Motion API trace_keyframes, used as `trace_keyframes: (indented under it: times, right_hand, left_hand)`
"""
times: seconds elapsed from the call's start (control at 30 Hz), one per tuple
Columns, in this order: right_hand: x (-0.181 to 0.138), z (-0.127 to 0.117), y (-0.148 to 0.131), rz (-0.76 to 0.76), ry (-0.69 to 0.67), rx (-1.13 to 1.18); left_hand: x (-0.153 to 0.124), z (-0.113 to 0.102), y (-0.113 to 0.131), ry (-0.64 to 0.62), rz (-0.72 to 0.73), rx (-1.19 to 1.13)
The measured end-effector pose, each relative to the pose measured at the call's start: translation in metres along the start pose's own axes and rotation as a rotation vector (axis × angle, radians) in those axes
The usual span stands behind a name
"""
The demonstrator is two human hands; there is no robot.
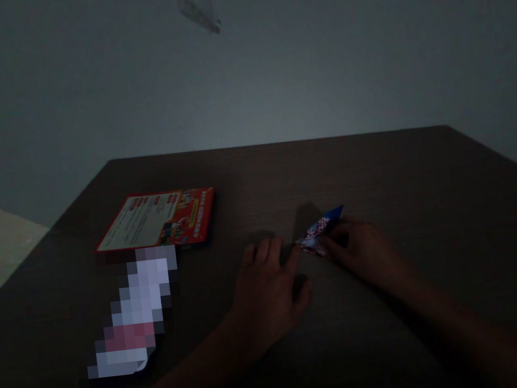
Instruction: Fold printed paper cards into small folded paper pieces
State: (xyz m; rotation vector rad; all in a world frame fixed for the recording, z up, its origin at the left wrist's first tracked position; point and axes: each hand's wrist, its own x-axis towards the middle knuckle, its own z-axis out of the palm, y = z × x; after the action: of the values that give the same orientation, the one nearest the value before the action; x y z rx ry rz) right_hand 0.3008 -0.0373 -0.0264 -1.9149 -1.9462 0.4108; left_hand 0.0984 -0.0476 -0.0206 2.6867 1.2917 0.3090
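Two bare forearms reach in from the near edge of the dark brown wooden desk (399,165), and the room is so dim that the hands are little more than shapes. The left hand (269,289) lies palm down and released, fingers stretched forward and thumb out to the side. Its forefinger tip just meets the left corner of a small folded paper (321,229), printed blue, white and red and creased to a pointed, roughly triangular form. Resting that way, it seems to be pinning the corner so the piece does not slide.

The right hand (363,250) comes from the other side and has its fingers closed on the paper's near right part. The blue point sticks out beyond the knuckles towards the far edge of the desk. It looks like a pinch along a crease, though the gloom hides the fingertips.

So the folded paper sits between the two hands, touching both, low on the desk surface and a little right of centre.

Well apart to the left lies a flat red-bordered printed leaflet (159,221), squarely laid and out of the way. Just in front of it lies a long white and pink thing (132,314), blurred beyond telling. A plain grey wall (317,56) stands behind.
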Motion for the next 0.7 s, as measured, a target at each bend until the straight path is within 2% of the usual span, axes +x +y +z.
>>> trace_keyframes:
  times: [0.13,0.23,0.3,0.4,0.7]
  right_hand:
    - [-0.008,-0.003,-0.003,-0.025,0.121,-0.011]
    - [-0.018,-0.006,-0.008,-0.200,0.275,-0.090]
    - [-0.023,-0.007,-0.012,-0.327,0.275,-0.182]
    - [-0.028,-0.004,-0.017,-0.427,0.206,-0.299]
    - [-0.026,0.005,-0.020,-0.474,0.129,-0.411]
  left_hand:
    - [-0.001,0.000,-0.002,0.021,-0.017,-0.032]
    - [-0.001,0.001,-0.003,0.032,-0.032,-0.045]
    - [-0.001,0.001,-0.003,0.036,-0.036,-0.054]
    - [0.000,0.002,-0.003,0.037,-0.048,-0.062]
    - [0.000,0.000,-0.008,0.005,-0.053,-0.107]
